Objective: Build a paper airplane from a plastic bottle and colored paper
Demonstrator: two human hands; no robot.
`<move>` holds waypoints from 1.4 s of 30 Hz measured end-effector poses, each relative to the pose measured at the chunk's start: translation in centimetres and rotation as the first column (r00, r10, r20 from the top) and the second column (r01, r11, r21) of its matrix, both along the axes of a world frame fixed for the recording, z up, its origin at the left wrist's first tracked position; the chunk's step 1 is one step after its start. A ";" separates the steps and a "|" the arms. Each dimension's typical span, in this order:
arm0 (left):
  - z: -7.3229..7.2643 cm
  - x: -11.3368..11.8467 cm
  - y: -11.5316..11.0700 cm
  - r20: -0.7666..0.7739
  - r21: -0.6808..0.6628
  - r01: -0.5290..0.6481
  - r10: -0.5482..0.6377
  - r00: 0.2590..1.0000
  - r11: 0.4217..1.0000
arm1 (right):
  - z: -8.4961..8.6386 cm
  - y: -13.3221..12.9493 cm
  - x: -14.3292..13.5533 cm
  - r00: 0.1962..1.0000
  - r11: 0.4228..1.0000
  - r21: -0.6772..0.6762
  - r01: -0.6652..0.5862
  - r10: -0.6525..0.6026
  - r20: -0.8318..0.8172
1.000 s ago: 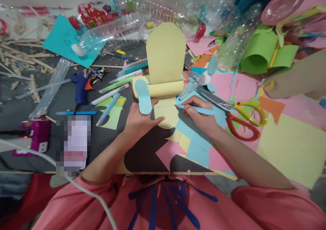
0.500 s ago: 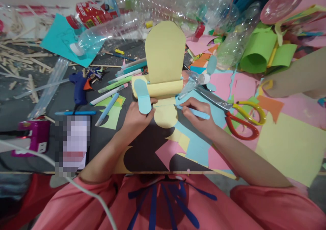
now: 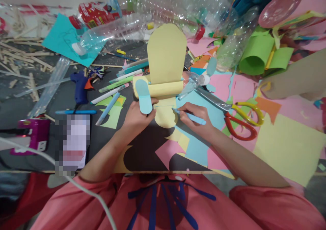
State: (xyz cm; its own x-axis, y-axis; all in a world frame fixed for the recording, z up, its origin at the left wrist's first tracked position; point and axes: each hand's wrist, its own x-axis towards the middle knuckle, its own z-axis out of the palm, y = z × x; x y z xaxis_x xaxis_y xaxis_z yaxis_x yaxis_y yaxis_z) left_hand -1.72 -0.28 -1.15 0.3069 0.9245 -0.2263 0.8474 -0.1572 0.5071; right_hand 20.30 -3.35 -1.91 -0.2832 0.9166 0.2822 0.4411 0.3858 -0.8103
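Note:
A yellow paper cutout (image 3: 166,58) with a rounded tall back, a rolled middle and a rounded front flap (image 3: 165,116) stands at the centre. My left hand (image 3: 139,119) grips the flap's left edge, thumb on top, other fingers partly hidden. A light blue paper strip (image 3: 145,101) with rounded ends lies over the back of that hand. Held like a pen in my right hand (image 3: 195,116) is a light blue marker (image 3: 195,118), its tip at the flap's right side. A thin blue line runs across the flap near the roll.
Scissors (image 3: 229,111) with red and yellow handles lie on coloured paper at right. Left are several markers (image 3: 114,84), a blue glue gun (image 3: 80,87) and a phone (image 3: 76,141). Plastic bottles (image 3: 109,29) crowd the back. Another person's arm (image 3: 297,73) reaches in from the right.
The marker tip has moved slightly down and left on the flap, and my right hand has shifted with it. My left hand keeps its grip.

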 end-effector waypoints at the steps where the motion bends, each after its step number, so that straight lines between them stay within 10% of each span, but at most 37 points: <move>1: 0.1 0.0 0.0 -0.010 -0.002 0.013 -0.013 1.000 1.000 | 0.0 0.0 0.0 1.000 1.000 0.004 0.003 -0.003 0.003; 42: 0.3 -0.2 0.2 -0.028 -0.058 0.046 -0.047 0.998 0.997 | -0.2 -1.7 -1.9 0.963 0.954 0.148 -0.260 0.245 0.112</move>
State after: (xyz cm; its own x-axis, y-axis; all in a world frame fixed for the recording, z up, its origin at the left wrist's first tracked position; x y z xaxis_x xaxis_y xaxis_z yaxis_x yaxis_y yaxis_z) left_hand -1.91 -0.06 -0.88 0.3419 0.8944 -0.2884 0.8544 -0.1680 0.4917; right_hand 18.35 -5.03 -2.08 -0.5311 0.7566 0.3814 0.3812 0.6154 -0.6899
